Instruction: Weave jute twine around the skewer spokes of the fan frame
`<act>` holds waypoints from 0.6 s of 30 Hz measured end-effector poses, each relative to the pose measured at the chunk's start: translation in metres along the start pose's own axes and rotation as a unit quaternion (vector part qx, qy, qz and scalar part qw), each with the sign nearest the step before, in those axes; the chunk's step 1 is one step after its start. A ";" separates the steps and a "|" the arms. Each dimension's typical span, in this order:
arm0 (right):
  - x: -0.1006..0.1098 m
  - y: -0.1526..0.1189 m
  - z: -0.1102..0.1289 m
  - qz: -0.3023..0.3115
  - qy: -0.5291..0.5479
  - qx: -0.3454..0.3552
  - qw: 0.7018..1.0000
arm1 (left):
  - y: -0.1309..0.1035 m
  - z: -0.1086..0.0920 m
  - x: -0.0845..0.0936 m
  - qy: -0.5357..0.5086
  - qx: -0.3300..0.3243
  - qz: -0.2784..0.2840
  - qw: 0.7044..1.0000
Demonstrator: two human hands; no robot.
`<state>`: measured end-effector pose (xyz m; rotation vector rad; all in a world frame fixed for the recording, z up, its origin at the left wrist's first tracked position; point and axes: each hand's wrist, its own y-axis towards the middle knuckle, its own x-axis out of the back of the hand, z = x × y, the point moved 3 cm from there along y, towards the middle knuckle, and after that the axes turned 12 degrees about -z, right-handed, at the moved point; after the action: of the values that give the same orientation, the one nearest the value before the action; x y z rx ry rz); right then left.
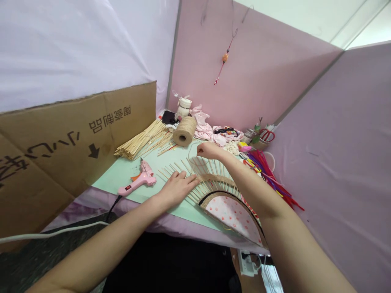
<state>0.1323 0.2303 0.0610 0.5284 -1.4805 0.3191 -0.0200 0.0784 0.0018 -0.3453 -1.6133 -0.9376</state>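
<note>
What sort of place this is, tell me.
Probably a small craft workspace, perhaps a booth closed in by fabric: a pink glue gun, a large roll of twine and a fan-shaped piece of thin sticks and cloth lie on the table.

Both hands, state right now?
Left hand: open, resting on the fan-shaped frame of thin pale wooden sticks and brown twine.
Right hand: closed, apparently on thin pale cord; exact grip unclear.
</note>
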 end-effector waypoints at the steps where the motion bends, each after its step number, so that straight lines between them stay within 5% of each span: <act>1: -0.001 -0.001 -0.001 0.003 0.001 -0.005 1.000 | 0.000 0.000 0.000 -0.002 0.001 0.001 1.000; 6: 0.002 -0.018 -0.010 -0.001 0.013 -0.023 1.000 | -0.002 0.002 0.000 -0.002 0.015 0.002 1.000; 12: 0.007 -0.069 -0.027 -0.022 0.057 -0.054 0.997 | -0.002 0.001 0.002 0.001 0.032 0.010 0.999; 18: 0.007 -0.105 -0.031 -0.009 0.110 -0.125 0.986 | 0.005 -0.002 0.017 -0.013 0.041 0.039 0.998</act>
<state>0.2134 0.1567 0.0530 0.2950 -1.2778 0.1683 -0.0200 0.0750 0.0197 -0.3628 -1.6459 -0.8087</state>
